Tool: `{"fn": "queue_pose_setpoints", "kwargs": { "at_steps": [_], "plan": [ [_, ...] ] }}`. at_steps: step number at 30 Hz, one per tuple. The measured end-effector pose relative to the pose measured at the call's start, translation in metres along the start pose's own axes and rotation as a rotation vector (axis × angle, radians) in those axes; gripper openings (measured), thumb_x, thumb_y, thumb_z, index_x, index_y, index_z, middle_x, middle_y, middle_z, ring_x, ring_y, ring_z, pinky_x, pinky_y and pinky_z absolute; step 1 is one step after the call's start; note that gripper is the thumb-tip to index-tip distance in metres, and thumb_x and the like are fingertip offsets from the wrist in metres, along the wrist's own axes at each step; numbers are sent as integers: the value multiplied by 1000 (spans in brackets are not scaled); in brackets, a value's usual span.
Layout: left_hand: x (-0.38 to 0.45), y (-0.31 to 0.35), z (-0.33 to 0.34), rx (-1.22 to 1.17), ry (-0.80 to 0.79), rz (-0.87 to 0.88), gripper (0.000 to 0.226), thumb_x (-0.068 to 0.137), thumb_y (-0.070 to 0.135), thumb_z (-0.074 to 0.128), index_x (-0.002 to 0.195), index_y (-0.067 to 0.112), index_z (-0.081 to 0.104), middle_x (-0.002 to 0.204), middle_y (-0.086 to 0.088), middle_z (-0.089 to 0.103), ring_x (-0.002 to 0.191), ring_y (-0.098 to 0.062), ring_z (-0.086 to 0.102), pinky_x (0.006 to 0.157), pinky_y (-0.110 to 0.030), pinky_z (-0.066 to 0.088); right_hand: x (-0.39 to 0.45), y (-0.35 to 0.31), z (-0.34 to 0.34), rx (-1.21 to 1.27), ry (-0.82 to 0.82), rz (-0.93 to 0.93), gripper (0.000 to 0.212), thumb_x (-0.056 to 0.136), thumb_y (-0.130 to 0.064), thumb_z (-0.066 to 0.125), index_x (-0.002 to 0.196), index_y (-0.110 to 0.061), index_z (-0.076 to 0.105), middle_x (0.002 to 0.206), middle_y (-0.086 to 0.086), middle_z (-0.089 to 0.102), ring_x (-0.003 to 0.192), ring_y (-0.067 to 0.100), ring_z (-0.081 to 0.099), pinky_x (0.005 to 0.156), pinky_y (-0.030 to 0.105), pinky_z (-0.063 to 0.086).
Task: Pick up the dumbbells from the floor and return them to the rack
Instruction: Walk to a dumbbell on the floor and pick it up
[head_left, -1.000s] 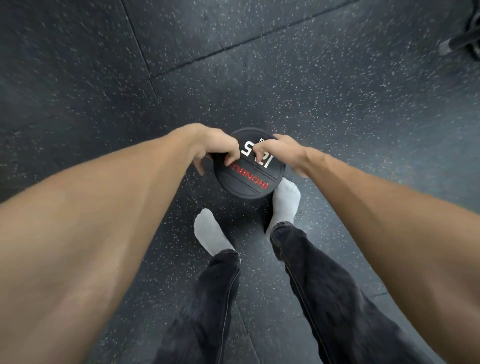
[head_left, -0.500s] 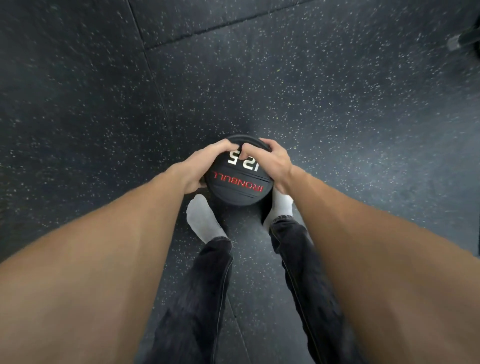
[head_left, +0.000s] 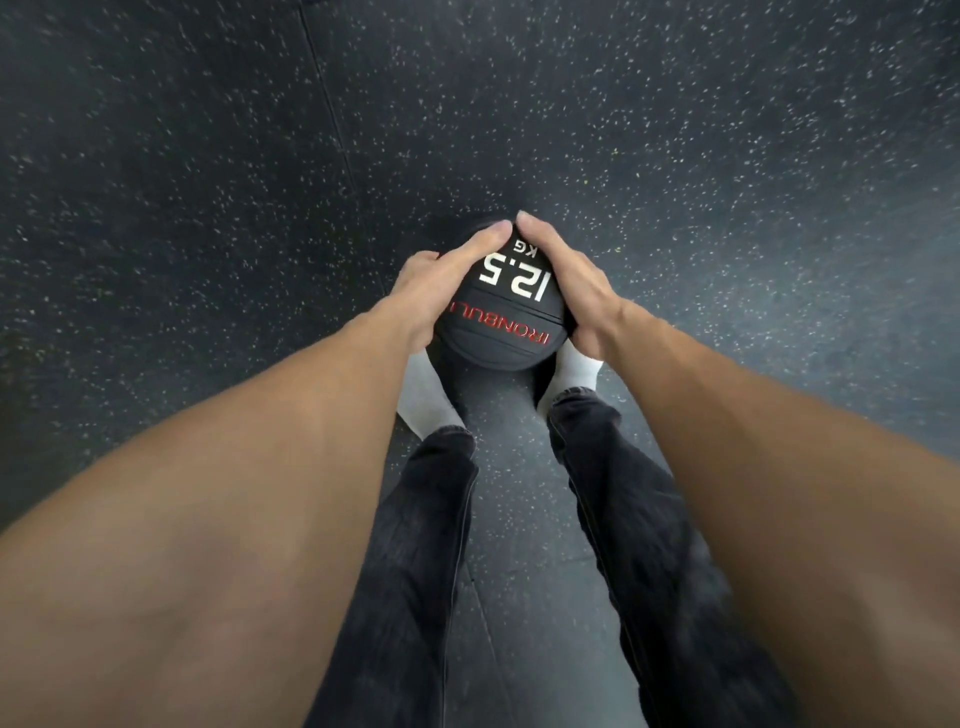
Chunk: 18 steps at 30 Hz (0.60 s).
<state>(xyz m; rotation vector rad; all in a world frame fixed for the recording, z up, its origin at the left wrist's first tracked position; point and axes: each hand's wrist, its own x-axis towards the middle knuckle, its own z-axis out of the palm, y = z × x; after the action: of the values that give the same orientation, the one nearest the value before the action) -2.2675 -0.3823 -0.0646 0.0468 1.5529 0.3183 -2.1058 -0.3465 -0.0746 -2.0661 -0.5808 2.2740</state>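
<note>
From my feed, the speckled black rubber floor (head_left: 182, 208) fills the left side, with a seam running down toward the middle. My left hand (head_left: 441, 283) lies along the left edge of the dumbbell (head_left: 501, 325); its fingers run nearly straight up the rim, the index tip reaching the top of the round end face, so that grip is flat against the weight rather than wrapped round it. The dumbbell stands on end, low between my feet; only its black end face shows, marked "12.5 KG" in white and "IRONBULL" in red. I cannot tell whether its lower end touches the floor. My right hand (head_left: 569, 283) mirrors the left on the right edge, fingers extended along the rim and meeting the left fingertips at the top, palm cupping the side. Below the weight, white socks (head_left: 576, 371) and dark jeans (head_left: 618, 493) show on both legs.
</note>
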Motion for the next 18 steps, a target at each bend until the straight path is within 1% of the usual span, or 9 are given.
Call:
{"fn": "queue_pose_setpoints", "kwargs": {
  "at_steps": [1, 2, 5, 6, 7, 10, 14, 16, 18],
  "plan": [
    [0, 2, -1, 26, -30, -13, 72, 61, 68, 85, 114, 20, 74, 99, 3, 81, 92, -15, 78, 92, -39, 59, -1, 0, 0, -3, -1, 19, 61, 80, -65, 75, 115, -14, 76, 104, 5, 82, 96, 21, 79, 83, 36, 65],
    [-1, 5, -2, 37, -42, -17, 68, 62, 68, 84, 111, 21, 76, 97, 4, 81, 91, -15, 78, 91, -38, 59, -1, -2, -1, 1, 5, 25, 61, 80, -65, 75, 114, -14, 77, 103, 5, 82, 94, 20, 80, 80, 35, 64],
    [-4, 11, 1, -9, -9, -21, 66, 62, 66, 85, 110, 21, 77, 93, 5, 81, 85, -13, 79, 87, -35, 61, -7, -11, 4, 40, 34, 30, 61, 78, -62, 78, 112, -12, 77, 100, 5, 82, 89, 19, 80, 67, 29, 63],
    [-7, 13, 2, -18, -10, -19, 64, 63, 66, 85, 109, 22, 77, 92, 5, 81, 84, -12, 79, 85, -34, 61, -9, -16, 4, 31, 46, 30, 61, 77, -61, 79, 112, -11, 77, 100, 5, 82, 88, 19, 80, 65, 28, 63],
    [-13, 16, 3, -27, -16, -19, 61, 65, 65, 84, 109, 23, 77, 92, 5, 81, 84, -12, 78, 83, -33, 61, -14, -21, 5, 14, 52, 23, 62, 76, -61, 80, 112, -11, 77, 101, 5, 82, 89, 20, 80, 67, 29, 63],
    [-39, 18, 0, -113, -11, -4, 53, 72, 61, 82, 108, 23, 78, 93, 4, 81, 86, -13, 78, 78, -31, 60, -33, -35, 10, -62, 53, -4, 63, 74, -61, 82, 110, -9, 78, 100, 5, 82, 91, 21, 80, 79, 35, 65],
    [-106, 12, -6, -236, 9, 24, 51, 73, 59, 82, 109, 23, 79, 95, 5, 81, 84, -10, 78, 74, -28, 59, -94, -47, 25, -133, 35, -24, 64, 71, -60, 84, 108, -9, 79, 100, 6, 82, 93, 23, 80, 86, 40, 65],
    [-151, 8, -12, -306, 16, 28, 52, 71, 58, 84, 107, 21, 80, 95, 2, 81, 87, -14, 78, 81, -32, 60, -138, -53, 36, -161, 22, -20, 60, 74, -58, 84, 107, -9, 80, 98, 7, 82, 93, 24, 80, 82, 38, 66],
    [-201, 4, -20, -397, 9, 22, 53, 70, 56, 86, 107, 18, 80, 97, -1, 81, 88, -18, 79, 84, -35, 60, -186, -62, 48, -204, -3, -12, 58, 76, -55, 84, 108, -7, 79, 96, 8, 82, 91, 24, 80, 71, 32, 65]
  ]
}}
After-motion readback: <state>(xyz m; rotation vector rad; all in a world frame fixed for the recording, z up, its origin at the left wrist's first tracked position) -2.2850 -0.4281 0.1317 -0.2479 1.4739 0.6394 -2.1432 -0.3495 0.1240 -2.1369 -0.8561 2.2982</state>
